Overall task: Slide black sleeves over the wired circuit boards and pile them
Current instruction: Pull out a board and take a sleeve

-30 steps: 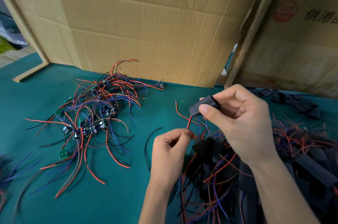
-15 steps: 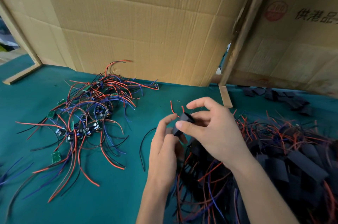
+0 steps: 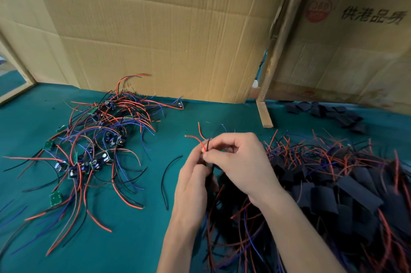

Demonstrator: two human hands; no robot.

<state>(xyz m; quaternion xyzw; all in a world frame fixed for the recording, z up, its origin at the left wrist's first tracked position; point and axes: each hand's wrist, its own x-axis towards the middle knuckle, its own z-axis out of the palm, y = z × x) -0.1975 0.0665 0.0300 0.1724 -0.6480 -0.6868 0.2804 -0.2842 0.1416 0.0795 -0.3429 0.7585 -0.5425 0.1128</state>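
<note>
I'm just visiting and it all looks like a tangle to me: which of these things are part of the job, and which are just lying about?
Part of the job:
- left hand and right hand, pinching one board's wires
- bare boards pile
- sleeved pile
- spare black sleeves

Just lying about:
- loose black wire
- cardboard sheets
- wooden strip
- green table cover
</note>
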